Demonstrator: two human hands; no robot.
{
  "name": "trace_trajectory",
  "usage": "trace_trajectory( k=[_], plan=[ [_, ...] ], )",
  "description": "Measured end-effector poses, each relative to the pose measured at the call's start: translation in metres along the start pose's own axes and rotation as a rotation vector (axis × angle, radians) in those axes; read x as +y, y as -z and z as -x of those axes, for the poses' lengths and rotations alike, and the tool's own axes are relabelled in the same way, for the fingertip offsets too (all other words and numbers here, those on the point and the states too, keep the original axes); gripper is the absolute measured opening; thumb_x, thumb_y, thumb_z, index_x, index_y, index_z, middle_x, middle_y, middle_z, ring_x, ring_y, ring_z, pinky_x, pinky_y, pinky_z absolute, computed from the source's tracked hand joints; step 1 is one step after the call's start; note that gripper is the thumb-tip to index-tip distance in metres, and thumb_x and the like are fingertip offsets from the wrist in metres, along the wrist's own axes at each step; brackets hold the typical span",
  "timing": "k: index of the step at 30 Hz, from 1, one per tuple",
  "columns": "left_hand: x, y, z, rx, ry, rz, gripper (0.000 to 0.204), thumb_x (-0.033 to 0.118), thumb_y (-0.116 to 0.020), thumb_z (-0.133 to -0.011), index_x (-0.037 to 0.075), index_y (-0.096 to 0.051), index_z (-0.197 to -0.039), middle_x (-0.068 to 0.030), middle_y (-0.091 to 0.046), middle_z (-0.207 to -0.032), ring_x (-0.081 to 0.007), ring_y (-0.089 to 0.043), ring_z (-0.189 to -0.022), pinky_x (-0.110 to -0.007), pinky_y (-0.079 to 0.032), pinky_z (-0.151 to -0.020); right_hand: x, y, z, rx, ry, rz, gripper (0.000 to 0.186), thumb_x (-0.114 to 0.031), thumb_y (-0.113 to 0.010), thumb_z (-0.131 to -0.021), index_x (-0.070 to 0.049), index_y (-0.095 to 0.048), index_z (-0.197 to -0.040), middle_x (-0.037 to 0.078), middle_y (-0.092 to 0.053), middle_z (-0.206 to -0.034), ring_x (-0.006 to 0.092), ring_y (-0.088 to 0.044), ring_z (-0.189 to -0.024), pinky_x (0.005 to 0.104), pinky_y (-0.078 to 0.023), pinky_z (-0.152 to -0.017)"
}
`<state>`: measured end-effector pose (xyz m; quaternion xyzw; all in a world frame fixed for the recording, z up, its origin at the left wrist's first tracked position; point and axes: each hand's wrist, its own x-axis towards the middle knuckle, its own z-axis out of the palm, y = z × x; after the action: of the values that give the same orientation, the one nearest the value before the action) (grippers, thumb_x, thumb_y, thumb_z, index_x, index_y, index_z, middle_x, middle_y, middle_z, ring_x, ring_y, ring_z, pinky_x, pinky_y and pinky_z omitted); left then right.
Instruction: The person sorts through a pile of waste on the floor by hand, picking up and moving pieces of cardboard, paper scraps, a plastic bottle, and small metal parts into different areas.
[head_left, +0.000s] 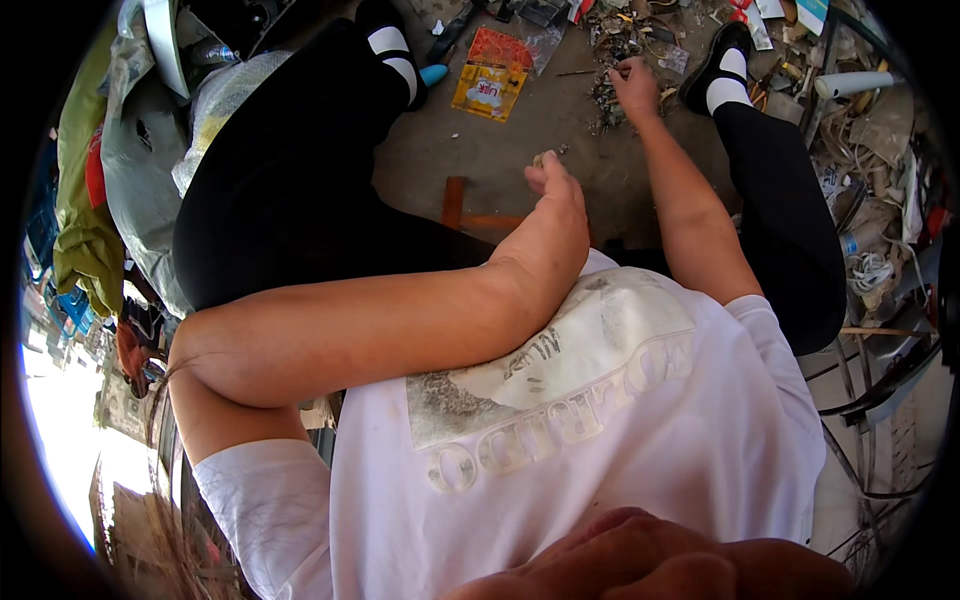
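Note:
My left hand (555, 205) is raised over my chest, fingers bent and closed on a small bit whose nature I cannot make out. My right hand (637, 92) reaches down to a heap of small dark and pale scraps (610, 112) on the floor, its fingertips curled among them; what they hold is too small to name. An orange and yellow flat packet (491, 82) lies left of the scraps. A light blue object (433, 75) is beside my left shoe.
My black-trousered legs bend at either side. Plastic bags (140, 170) and bubble wrap (215, 115) are piled at left. Mixed junk, a white cylinder (855, 85) and a coil of pale cord (872, 272) crowd the right. Brown strips (455, 198) lie on the floor between my legs.

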<state>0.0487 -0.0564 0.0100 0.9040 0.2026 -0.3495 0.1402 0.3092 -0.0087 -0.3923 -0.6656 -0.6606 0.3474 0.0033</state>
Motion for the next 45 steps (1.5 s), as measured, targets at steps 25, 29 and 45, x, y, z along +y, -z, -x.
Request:
trace_trajectory(
  k=[25, 29, 45],
  plan=[
    [-0.002, 0.003, 0.007, 0.004, -0.011, -0.052, 0.037, 0.022, -0.051, -0.090, 0.000, -0.060, -0.119, -0.0138, -0.063, -0.109, -0.0315, -0.058, -0.103, -0.052, -0.035, -0.102, -0.015, -0.003, 0.003, -0.051, -0.103, 0.124, 0.029, -0.026, -0.072, -0.076, -0.008, -0.061, -0.096, 0.013, -0.064, -0.091, 0.0345, -0.062, -0.090, 0.0451, -0.050, -0.078],
    [-0.002, 0.001, 0.008, -0.009, -0.021, -0.045, 0.038, 0.021, -0.051, -0.090, 0.000, -0.059, -0.121, -0.0142, -0.062, -0.111, -0.0320, -0.058, -0.104, -0.053, -0.035, -0.103, -0.033, 0.008, 0.010, 0.023, 0.059, 0.265, 0.026, -0.024, -0.070, -0.078, -0.008, -0.061, -0.096, 0.013, -0.065, -0.087, 0.0355, -0.063, -0.086, 0.0463, -0.050, -0.075],
    [-0.003, 0.009, 0.005, -0.055, -0.098, -0.036, 0.040, 0.023, -0.054, -0.089, 0.001, -0.058, -0.123, -0.0146, -0.062, -0.113, -0.0330, -0.057, -0.107, -0.054, -0.035, -0.103, -0.213, 0.010, -0.048, -0.843, -0.107, -1.404, 0.030, -0.022, -0.044, -0.099, -0.001, -0.060, -0.115, 0.007, -0.063, -0.112, 0.0163, -0.061, -0.102, 0.0300, -0.050, -0.091]
  ],
)
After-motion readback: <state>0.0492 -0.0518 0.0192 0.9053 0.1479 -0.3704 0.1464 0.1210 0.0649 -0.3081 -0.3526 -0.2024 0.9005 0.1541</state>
